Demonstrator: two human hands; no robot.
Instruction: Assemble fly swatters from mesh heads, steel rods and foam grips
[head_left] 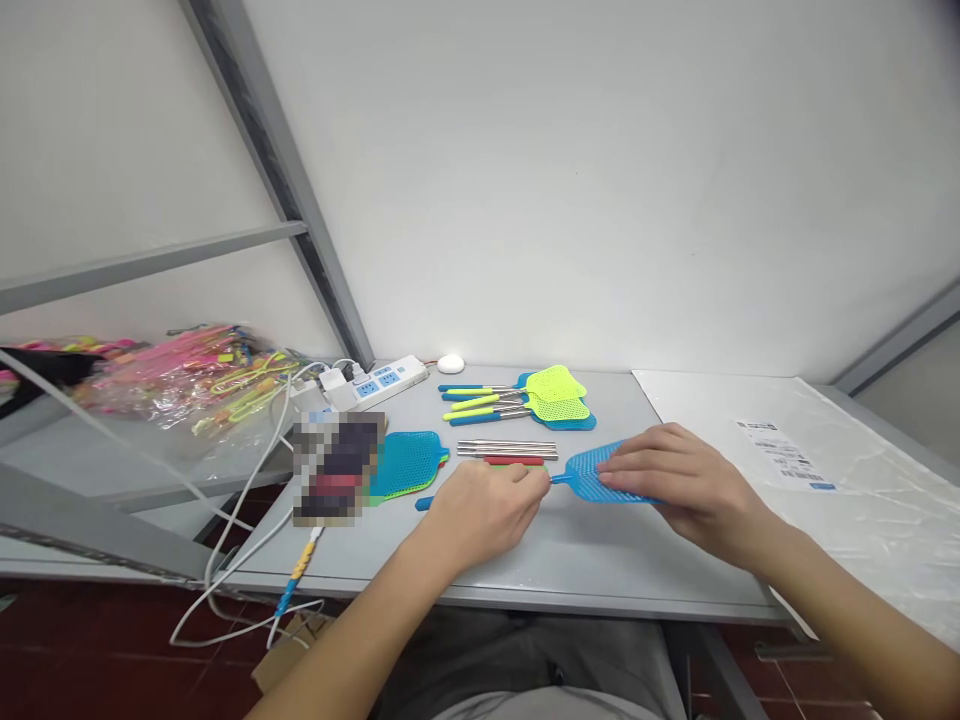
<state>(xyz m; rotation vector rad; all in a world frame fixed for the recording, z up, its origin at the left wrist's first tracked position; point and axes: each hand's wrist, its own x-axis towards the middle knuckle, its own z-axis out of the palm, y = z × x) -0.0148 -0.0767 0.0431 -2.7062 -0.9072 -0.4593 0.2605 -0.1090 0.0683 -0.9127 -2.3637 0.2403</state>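
Observation:
My left hand (491, 508) is closed around the thin shaft of a blue fly swatter, just below its head. My right hand (686, 485) grips the perforated blue head of that fly swatter (589, 470), fingers over the top. A blue handle end (424, 503) sticks out to the left of my left hand; whether it belongs to the same swatter is hidden. Just beyond my left hand lie several silver metal rods (510, 447) and a red piece (514, 461). Left of them, loose swatter heads (409, 463) are stacked, a blue one on top.
Toward the wall lie several fly swatters (556, 385) with yellow and blue heads. A power strip (390, 382) with white cables and a white round object (451, 364) stand at the back left. A blurred-out object (339, 470) partly covers the heads. White plastic sheeting (847, 460) lies right.

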